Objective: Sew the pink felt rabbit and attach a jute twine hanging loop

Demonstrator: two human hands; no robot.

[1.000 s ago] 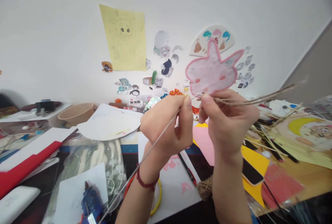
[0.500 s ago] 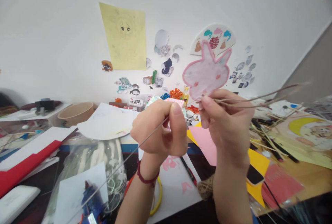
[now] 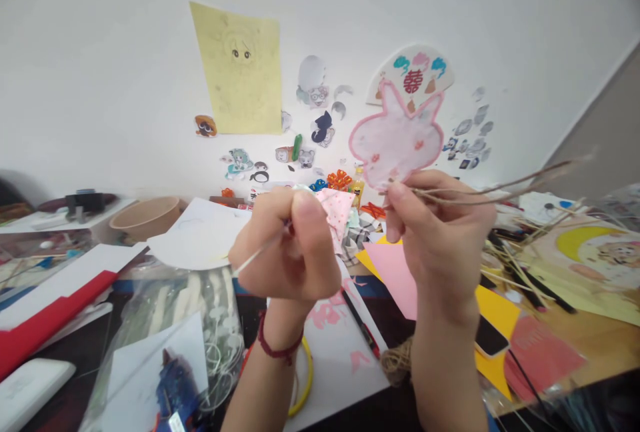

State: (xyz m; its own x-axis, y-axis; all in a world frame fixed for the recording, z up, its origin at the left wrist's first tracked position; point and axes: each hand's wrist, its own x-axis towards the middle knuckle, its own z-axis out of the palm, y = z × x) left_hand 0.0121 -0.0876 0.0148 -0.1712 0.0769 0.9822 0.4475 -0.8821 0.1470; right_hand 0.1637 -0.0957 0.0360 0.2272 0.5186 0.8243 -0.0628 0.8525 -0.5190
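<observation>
My right hand (image 3: 443, 245) pinches the lower edge of a rabbit-shaped cutout (image 3: 395, 135), whitish with a pink border and small reddish marks, held upright in front of the wall. Brown twine (image 3: 520, 182) passes through the same fingers, its loose lengths reaching out to the right. To the left, at about the same height, my left hand (image 3: 290, 252) is closed, thumb pressed on the forefinger, around a thin pale strand (image 3: 257, 255). That strand trails down and left, blurred. Whether it joins the cutout cannot be made out.
A twine ball (image 3: 397, 362) lies under my right wrist. On the cluttered table are a blue glue gun (image 3: 175, 389), white paper (image 3: 345, 379), a yellow ring (image 3: 303, 379), pink paper (image 3: 393, 275), a phone (image 3: 491, 337) and a brown bowl (image 3: 145, 219). Stickers and a fan (image 3: 413, 79) hang behind.
My left hand has moved left and slightly down, away from my right hand, with the strand still in its pinch. The cutout has tilted slightly; my right hand stays almost in place.
</observation>
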